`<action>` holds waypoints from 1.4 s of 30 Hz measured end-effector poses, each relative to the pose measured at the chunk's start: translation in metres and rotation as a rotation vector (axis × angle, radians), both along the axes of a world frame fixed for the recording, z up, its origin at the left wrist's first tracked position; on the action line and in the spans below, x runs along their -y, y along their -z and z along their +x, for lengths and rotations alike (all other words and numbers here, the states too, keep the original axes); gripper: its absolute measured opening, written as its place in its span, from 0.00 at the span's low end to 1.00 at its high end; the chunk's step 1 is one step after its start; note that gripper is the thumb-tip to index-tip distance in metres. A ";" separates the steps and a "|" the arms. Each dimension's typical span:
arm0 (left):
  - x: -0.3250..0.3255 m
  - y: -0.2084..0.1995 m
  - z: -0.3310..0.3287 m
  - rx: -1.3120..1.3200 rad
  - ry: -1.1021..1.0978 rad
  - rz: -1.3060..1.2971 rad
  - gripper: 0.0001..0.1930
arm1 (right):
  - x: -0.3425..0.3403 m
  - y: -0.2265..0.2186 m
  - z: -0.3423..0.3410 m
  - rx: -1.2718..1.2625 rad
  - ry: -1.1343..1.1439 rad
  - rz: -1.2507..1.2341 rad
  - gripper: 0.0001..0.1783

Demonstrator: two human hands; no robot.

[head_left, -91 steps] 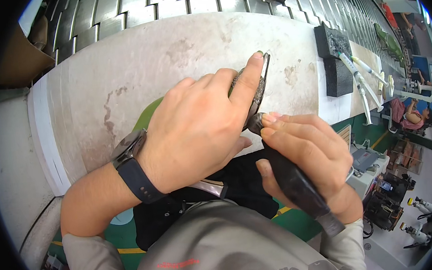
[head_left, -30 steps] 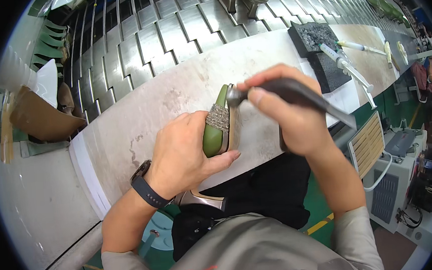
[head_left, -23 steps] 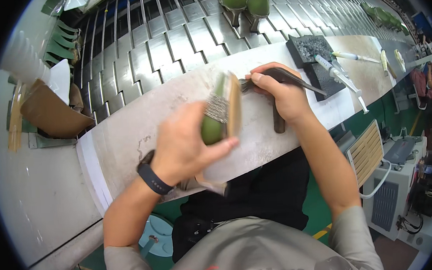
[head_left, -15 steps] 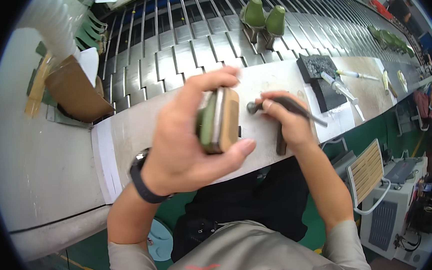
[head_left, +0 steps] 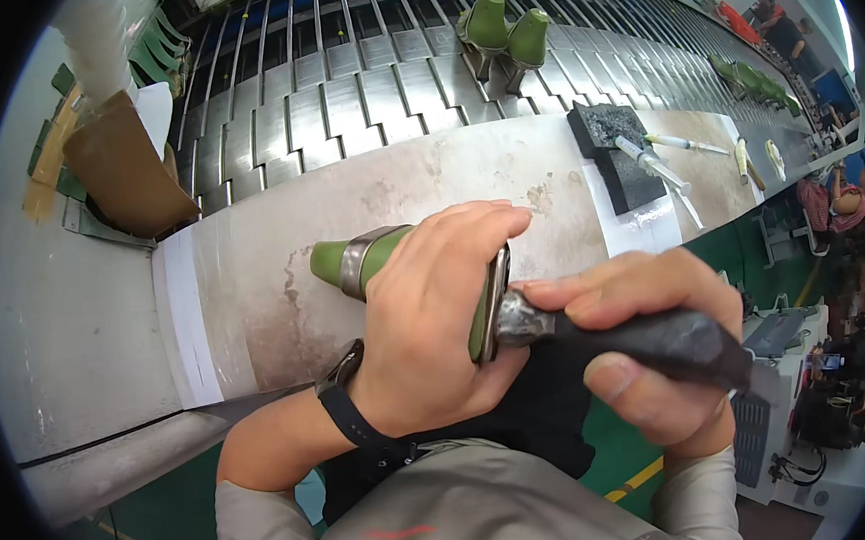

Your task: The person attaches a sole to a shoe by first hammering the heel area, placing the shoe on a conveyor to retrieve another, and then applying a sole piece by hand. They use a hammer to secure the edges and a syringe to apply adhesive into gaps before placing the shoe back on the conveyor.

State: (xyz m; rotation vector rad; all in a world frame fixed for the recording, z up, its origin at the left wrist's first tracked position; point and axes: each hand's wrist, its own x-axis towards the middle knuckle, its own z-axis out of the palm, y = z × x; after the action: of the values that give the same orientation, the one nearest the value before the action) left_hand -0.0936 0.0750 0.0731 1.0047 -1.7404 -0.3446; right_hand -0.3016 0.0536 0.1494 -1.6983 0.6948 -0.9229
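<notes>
Syringes [head_left: 652,164], at least two; contents unclear. Left hand [head_left: 426,321] curled round one green shoe [head_left: 383,255]; right hand [head_left: 676,283] wrapped round one hammer [head_left: 664,346].

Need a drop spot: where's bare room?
Bare: stained pale worktop between green shoe with metallic band and slatted steel conveyor; between left hand and black foam blocks. Crowded: foam blocks with plastic syringes; around left hand, right hand, black-handled hammer.

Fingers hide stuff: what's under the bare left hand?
Beneath the bare left hand is a green, tapered shoe with a brown metallic band. Both ends show; its middle is covered.
</notes>
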 end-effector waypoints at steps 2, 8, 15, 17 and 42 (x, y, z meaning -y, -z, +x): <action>-0.005 0.002 -0.001 -0.012 0.019 -0.054 0.37 | 0.005 -0.004 0.001 0.013 0.002 -0.018 0.23; -0.030 0.021 -0.005 0.034 0.002 -0.107 0.37 | 0.009 -0.012 0.004 -0.025 -0.051 0.227 0.20; -0.065 0.114 0.017 0.304 -0.315 -0.187 0.40 | -0.043 0.099 0.002 -0.066 -0.075 0.222 0.16; -0.068 0.126 0.024 0.474 -0.404 -0.157 0.35 | -0.056 0.140 0.005 0.078 -0.027 0.354 0.16; -0.077 0.148 0.031 0.637 -0.426 -0.194 0.43 | 0.053 0.119 0.036 0.022 -0.293 0.196 0.18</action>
State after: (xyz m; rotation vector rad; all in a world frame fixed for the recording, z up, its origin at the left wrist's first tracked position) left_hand -0.0626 0.1519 -0.0747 1.3977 -1.9902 0.4574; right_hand -0.2658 0.0004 0.0301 -1.5616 0.4883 -0.6455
